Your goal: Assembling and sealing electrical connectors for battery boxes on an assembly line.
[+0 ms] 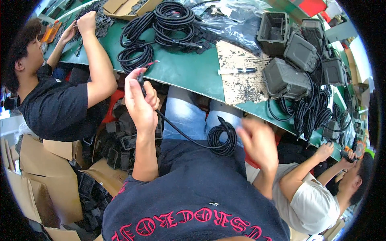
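Note:
My left hand (140, 102) is raised at the table's near edge, its fingers closed round the end of a black cable (177, 129). Thin red and dark wire ends stick out above the thumb. From that hand the cable runs down to a bundled black coil (222, 139) resting on my lap, over the jeans. Just right of the coil is my right hand (259, 142), smeared by motion. Its thumb side faces the coil, but its fingers are too blurred to tell whether they hold anything.
More coiled black cables (175, 24) lie on the green table (187, 72). Grey plastic boxes (287, 76) stand at right beside a marker pen (237, 71) on stained cardboard (241, 90). A co-worker sits on each side. Cardboard boxes (52, 176) with dark parts stand at lower left.

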A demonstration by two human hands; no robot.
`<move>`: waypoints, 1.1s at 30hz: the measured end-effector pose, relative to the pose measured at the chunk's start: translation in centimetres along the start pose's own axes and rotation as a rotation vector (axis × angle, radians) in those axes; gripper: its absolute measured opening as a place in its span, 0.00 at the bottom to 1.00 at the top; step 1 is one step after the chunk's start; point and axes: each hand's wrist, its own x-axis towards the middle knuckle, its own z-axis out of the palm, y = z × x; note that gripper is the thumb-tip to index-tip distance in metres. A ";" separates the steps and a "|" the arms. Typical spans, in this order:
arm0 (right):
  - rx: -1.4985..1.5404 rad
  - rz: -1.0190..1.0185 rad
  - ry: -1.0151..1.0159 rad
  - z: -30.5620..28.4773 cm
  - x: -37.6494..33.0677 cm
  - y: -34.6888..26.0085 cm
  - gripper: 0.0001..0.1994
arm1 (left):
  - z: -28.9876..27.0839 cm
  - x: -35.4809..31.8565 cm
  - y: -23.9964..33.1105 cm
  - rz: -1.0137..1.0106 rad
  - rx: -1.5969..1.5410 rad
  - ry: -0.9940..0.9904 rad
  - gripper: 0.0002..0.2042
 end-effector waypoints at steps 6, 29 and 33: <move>-0.014 -0.275 0.355 -0.8 20.7 -0.7 0.10 | -0.2 -1.1 0.1 -0.185 -0.052 -0.162 0.04; 1.058 -0.067 0.155 -2.3 26.1 -1.2 0.08 | -0.3 -2.6 -2.0 -0.393 -0.162 -0.338 0.11; 1.527 0.028 -0.154 -1.6 19.6 -3.1 0.07 | 0.8 -3.0 -2.2 -0.322 -0.118 -0.366 0.11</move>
